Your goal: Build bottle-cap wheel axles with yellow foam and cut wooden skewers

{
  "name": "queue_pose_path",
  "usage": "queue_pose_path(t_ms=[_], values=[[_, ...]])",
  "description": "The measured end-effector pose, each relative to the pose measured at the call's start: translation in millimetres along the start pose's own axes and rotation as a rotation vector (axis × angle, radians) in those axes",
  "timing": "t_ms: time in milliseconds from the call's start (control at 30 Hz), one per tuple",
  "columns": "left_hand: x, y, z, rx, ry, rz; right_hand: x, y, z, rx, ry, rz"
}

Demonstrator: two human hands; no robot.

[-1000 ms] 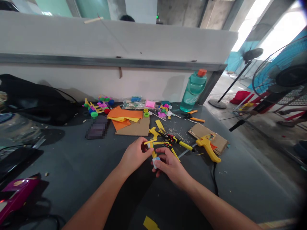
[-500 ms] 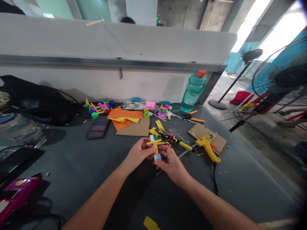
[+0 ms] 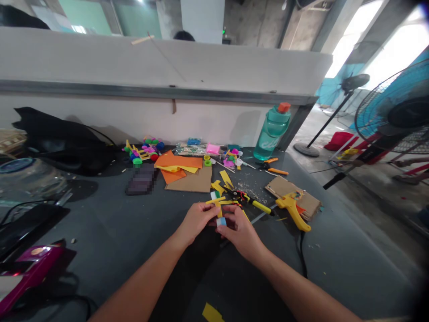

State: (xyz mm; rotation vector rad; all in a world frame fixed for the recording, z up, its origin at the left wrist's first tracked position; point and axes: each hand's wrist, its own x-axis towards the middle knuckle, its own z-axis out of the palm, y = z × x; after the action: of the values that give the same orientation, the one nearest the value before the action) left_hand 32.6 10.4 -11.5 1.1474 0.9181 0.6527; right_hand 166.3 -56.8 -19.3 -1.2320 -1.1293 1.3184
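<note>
Both hands meet over the middle of the dark table, closed on one small craft piece point(image 3: 219, 211) made of yellow strips with a white-and-green end and a white-and-blue end. My left hand point(image 3: 199, 219) pinches its yellow middle from the left. My right hand point(image 3: 238, 227) grips the white-and-blue end from the right. The fingers partly cover the piece. Just beyond it lie black-and-yellow pliers point(image 3: 256, 204) and yellow scraps point(image 3: 226, 179).
A yellow glue gun point(image 3: 294, 212) rests by a cardboard piece point(image 3: 311, 199) at the right. Behind are a teal bottle point(image 3: 270, 134), orange sheets point(image 3: 177, 163) on cardboard, and orange-handled pliers point(image 3: 278, 171). A clear container point(image 3: 30, 181) and magenta object point(image 3: 36, 266) stand left.
The whole view has shifted slightly, so the table items appear a little lower and farther right. Both hands keep hold of the craft piece, with little change in their grip.
</note>
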Motion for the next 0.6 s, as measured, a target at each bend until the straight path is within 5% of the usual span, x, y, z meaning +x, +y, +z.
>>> queue_pose_path(t_ms=[233, 467, 600], values=[[-2.0, 1.7, 2.8, 0.008, -0.019, 0.044, 0.6, -3.6, 2.5, 0.050, 0.012, -0.002], [6.9, 11.7, -29.7, 0.168, 0.371, 0.091, 2.5, 1.6, -7.1, -0.015, 0.094, -0.095], [23.8, 20.3, -53.2, 0.314, 0.445, 0.127, 1.1, 5.5, -8.2, -0.085, 0.093, -0.154]])
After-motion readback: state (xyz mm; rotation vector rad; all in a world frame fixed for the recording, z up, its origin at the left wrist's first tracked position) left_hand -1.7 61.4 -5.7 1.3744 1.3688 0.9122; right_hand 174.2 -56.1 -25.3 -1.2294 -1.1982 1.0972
